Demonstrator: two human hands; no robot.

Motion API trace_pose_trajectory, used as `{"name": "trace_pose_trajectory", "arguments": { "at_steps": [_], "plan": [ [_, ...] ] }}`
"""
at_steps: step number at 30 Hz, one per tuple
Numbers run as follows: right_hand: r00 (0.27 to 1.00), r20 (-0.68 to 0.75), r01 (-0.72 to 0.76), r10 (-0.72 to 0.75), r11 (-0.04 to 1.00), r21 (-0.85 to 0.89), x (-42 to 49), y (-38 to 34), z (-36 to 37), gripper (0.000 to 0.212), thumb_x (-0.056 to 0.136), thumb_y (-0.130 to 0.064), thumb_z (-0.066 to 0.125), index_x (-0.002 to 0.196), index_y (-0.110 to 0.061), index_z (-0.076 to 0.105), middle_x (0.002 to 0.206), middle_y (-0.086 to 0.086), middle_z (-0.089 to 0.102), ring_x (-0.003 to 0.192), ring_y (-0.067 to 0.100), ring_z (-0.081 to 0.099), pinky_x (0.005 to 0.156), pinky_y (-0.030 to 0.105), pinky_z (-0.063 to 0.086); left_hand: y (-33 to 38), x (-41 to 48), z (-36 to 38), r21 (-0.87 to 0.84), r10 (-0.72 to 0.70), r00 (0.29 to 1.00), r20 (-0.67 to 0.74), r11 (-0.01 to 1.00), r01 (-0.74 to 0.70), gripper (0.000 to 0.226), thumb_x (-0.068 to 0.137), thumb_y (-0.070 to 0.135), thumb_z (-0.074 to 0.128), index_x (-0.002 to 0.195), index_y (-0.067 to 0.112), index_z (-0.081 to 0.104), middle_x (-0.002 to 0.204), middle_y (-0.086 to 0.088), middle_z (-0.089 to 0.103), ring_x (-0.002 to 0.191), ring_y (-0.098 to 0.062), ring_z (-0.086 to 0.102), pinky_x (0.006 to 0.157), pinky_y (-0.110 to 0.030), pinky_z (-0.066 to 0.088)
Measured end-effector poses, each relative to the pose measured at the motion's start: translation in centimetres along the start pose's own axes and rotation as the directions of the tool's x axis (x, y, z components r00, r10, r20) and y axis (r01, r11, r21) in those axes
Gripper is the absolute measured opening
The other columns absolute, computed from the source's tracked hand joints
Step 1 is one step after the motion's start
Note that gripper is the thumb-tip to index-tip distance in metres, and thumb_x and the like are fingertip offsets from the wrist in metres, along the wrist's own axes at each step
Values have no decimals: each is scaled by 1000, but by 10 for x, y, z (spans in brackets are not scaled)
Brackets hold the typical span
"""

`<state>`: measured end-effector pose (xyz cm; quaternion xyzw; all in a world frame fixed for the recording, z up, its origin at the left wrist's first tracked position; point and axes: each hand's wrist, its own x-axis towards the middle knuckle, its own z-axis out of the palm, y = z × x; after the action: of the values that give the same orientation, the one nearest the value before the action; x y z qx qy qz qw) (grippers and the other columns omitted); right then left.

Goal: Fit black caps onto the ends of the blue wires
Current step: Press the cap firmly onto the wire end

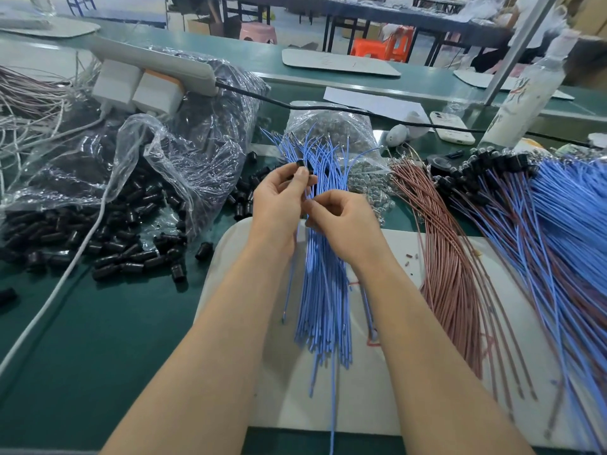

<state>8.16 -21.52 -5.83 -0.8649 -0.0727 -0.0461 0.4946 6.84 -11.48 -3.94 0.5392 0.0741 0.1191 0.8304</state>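
The left hand [279, 198] pinches one black cap [300, 164] between thumb and fingertips, held up over the far half of the blue wire bundle [323, 290]. Just near and to the right of it, the right hand [345, 224] is curled, its thumb and forefinger closed on a single blue wire [306, 196]. That wire runs from the pinch up and away toward the cap, its long axis nearly near-to-far, like the bundle below it. The wire's tip seems to sit at or just under the cap. Whether it has entered the cap's mouth cannot be told, since the left fingers hide the joint.

The fit probably turns on lining the wire's end up with the cap's bore, then pushing along that axis. The right hand is the nearer one to feed the wire, and the left steadies the cap.

The bundle lies on a white mat [377, 372] on the green worktop [98, 339]. Its fanned far ends rise just behind the hands and could snag. Loose caps [108, 244] spill from a clear bag [184, 152] to the left, within the left hand's reach. Pink wires [450, 267] lie to the right, and wires that already carry caps [565, 205] lie further right.
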Motion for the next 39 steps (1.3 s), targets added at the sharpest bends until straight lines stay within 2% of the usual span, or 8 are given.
{"name": "trace_pose_trajectory", "arguments": {
  "at_steps": [3,11,19,23,26,33,36,39],
  "plan": [
    [983,-184,-15,-28,973,-231,-1,1,-24,21,95,-32,55,91,-15,69,75,-9,61,70,1,57,62,14,42,3,7,-4,-70,-23,993,-113,997,15,17,97,4,47,102,15,60,70,3,61,65,-5,57,62,-18,45],
    [812,-470,-564,347,675,-476,0,31,-80,38,91,-17,56,129,-16,52,135,14,44,124,37,39,100,45,35,7,10,-11,-140,-104,979,-174,987,80,21,96,15,49,97,20,69,66,3,59,56,-6,51,52,-18,47],
    [785,-553,-544,277,735,-404,3,40,-77,22,91,-12,54,110,-15,64,124,13,56,116,35,47,94,44,40,9,9,-9,-222,-226,971,-74,953,205,9,94,19,58,98,13,63,67,4,64,58,-5,54,56,-17,49],
    [784,-621,-154,-9,966,-209,-1,17,-78,10,94,-11,52,101,-10,59,103,8,62,90,15,59,75,16,42,8,9,-9,-151,-280,950,142,942,300,12,93,21,58,87,12,65,70,6,67,59,-3,56,56,-16,48],
    [886,-461,87,-54,995,50,-2,-11,-72,1,95,-15,55,94,-15,55,82,-4,65,61,-4,55,60,8,43,6,3,-6,-13,-252,888,385,960,278,12,86,22,61,94,14,64,88,3,70,75,-6,64,68,-20,52],
    [967,-216,25,138,789,613,5,-27,-57,12,94,0,52,94,-11,55,86,8,67,63,8,63,60,20,53,-1,-3,2,89,-267,817,512,962,258,8,92,13,57,89,13,64,91,-1,72,89,-13,68,83,-24,55],
    [979,-114,-98,170,878,468,2,-15,-61,7,96,-11,54,98,-12,60,98,8,70,58,4,58,60,20,51,0,2,2,-27,-168,909,380,981,192,13,93,8,53,89,9,65,86,0,73,81,-8,67,75,-18,54],
    [940,295,-221,170,964,150,-5,-5,-62,18,93,-28,60,96,-12,68,89,1,75,45,1,44,52,16,42,3,7,1,-190,-101,960,263,970,154,15,94,6,50,88,8,64,81,2,72,78,-6,65,73,-16,52]
  ]
}}
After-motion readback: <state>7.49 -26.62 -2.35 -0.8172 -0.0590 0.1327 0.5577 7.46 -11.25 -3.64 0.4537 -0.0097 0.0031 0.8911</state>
